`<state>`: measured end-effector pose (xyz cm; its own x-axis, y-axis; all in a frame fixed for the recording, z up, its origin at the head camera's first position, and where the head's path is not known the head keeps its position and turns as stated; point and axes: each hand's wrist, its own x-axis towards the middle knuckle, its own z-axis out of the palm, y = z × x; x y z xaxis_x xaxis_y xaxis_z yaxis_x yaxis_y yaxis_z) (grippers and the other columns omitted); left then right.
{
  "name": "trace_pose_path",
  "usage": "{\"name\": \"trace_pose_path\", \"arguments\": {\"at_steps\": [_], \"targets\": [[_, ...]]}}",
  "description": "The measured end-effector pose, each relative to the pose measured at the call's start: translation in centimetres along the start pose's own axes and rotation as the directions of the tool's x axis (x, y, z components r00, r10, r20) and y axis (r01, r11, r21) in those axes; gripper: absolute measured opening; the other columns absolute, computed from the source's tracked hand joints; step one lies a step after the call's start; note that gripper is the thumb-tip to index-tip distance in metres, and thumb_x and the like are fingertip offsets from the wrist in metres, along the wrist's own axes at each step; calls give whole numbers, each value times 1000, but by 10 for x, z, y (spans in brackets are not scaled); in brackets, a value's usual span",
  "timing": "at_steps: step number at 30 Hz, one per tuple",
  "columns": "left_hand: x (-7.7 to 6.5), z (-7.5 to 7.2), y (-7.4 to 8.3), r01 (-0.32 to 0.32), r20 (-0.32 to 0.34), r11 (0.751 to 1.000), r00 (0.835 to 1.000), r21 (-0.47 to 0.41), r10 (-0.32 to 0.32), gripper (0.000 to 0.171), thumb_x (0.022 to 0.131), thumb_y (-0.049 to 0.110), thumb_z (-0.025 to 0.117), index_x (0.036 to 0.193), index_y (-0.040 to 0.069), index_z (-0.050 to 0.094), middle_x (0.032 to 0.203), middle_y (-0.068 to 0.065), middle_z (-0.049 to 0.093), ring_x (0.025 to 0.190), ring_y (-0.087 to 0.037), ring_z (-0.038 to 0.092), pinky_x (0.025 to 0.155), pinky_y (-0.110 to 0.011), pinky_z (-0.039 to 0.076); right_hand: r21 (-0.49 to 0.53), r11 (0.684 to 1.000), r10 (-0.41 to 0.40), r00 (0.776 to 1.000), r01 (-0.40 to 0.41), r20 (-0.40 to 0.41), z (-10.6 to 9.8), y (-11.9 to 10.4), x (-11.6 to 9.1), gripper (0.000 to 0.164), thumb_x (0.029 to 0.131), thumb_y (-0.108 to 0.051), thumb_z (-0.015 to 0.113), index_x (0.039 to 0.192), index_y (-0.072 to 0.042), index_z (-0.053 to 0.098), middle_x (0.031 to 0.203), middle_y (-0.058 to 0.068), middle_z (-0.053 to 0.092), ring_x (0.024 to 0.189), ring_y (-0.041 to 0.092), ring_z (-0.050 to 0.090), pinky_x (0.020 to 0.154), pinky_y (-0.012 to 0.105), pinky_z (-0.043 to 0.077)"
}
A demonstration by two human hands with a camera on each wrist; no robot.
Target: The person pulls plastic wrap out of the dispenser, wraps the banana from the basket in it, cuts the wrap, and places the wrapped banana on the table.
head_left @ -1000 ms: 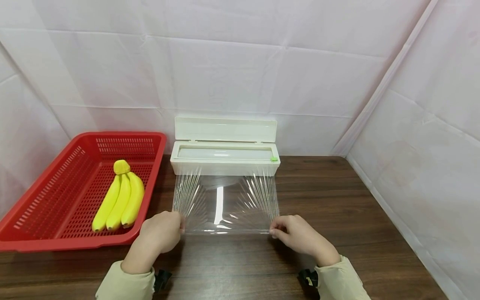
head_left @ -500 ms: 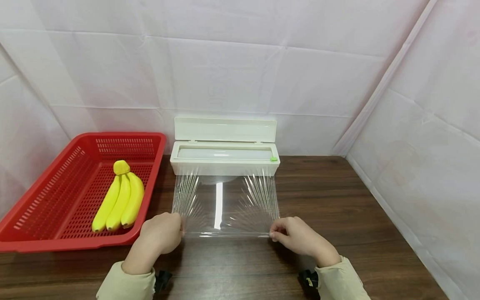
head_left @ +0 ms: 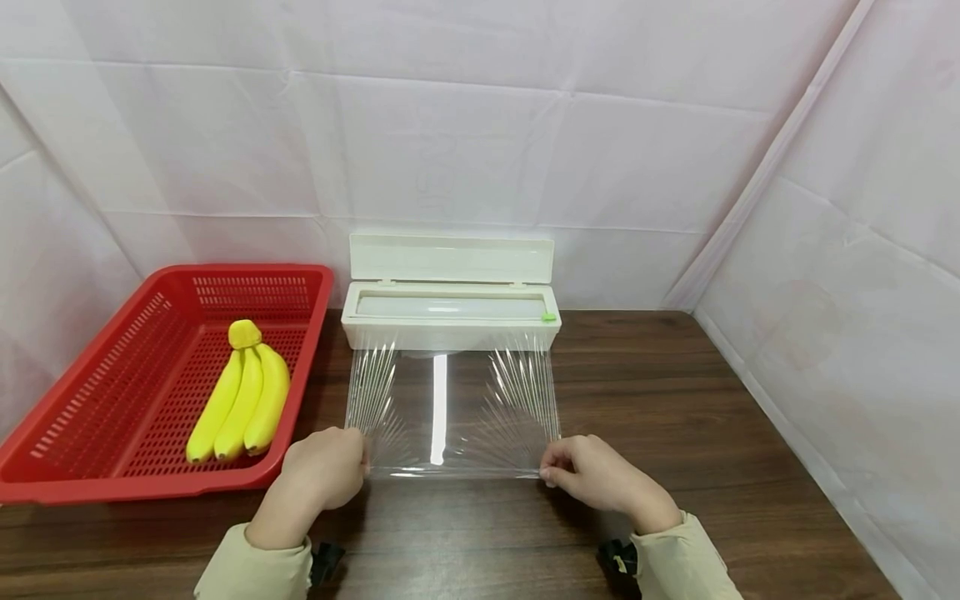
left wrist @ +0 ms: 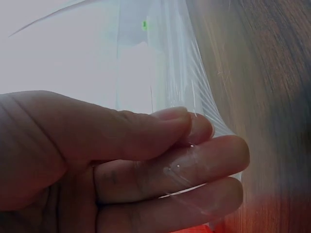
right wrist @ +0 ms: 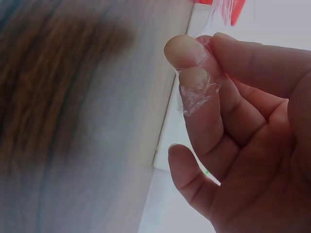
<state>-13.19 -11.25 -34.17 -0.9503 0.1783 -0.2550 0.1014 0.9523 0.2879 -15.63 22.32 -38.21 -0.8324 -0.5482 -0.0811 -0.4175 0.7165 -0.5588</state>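
A clear sheet of plastic wrap [head_left: 480, 417] stretches taut from the front of a white wrap dispenser [head_left: 450, 337], whose lid [head_left: 452, 258] stands raised. My left hand [head_left: 326, 468] pinches the sheet's near left corner; in the left wrist view the thumb presses on the index finger, with film [left wrist: 194, 92] running over the fingers. At the near right corner my right hand [head_left: 596, 473] pinches the sheet between thumb and index finger. Crumpled film [right wrist: 197, 97] clings to its fingertips in the right wrist view. A small green slider [head_left: 549, 317] sits at the dispenser's right end.
To the left stands a red plastic basket [head_left: 127, 492] holding a bunch of yellow bananas [head_left: 247, 400]. Dark wood tabletop [head_left: 675, 400] extends to the right. White cloth walls [head_left: 450, 150] enclose the back and sides.
Both hands have come very slightly nearer to the body, and the wrap's near edge with them. The sheet looks smoother and tighter than before. Dispenser and basket stay in place.
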Motion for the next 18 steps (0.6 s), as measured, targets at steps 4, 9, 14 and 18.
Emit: {"name": "trace_pose_path", "arguments": {"at_steps": [4, 9, 14, 18], "targets": [[0, 1, 0, 0, -7, 1000, 1000, 3, 0, 12, 83, 13, 64, 72, 16, 64, 68, -2, 57, 62, -17, 51, 52, -35, 42, 5, 1000, 10, 1000, -10, 13, 1, 0, 0, 11, 90, -15, 61, 80, -15, 66, 69, -7, 64, 54, -2, 44, 52, 20, 40], [0, 3, -1, 1, -9, 1000, 1000, 1, -1, 13, 83, 13, 64, 70, 16, 63, 68, -1, 58, 63, -17, 52, 53, -36, 43, 12, 1000, 5, 1000, -5, 17, 2, 0, -1, 11, 90, -14, 62, 79, -15, 66, 68, -7, 64, 55, -2, 45, 53, 20, 40], [0, 5, -2, 1, -5, 1000, 1000, 0, -1, 12, 83, 13, 65, 71, 16, 64, 68, -1, 58, 62, -17, 52, 54, -36, 43, 11, 1000, 1, 1000, -1, 15, 3, 1, -1, 12, 89, -14, 62, 78, -15, 66, 67, -7, 64, 55, -3, 44, 53, 19, 40], [-1, 6, -2, -3, -11, 1000, 1000, 0, 3, 12, 83, 13, 64, 71, 16, 65, 68, 0, 59, 62, -16, 52, 53, -36, 43, 10, 1000, 1, 1000, -1, 11, 4, 1, -1, 13, 89, -15, 62, 77, -16, 66, 67, -8, 63, 54, -3, 43, 52, 19, 39]]}}
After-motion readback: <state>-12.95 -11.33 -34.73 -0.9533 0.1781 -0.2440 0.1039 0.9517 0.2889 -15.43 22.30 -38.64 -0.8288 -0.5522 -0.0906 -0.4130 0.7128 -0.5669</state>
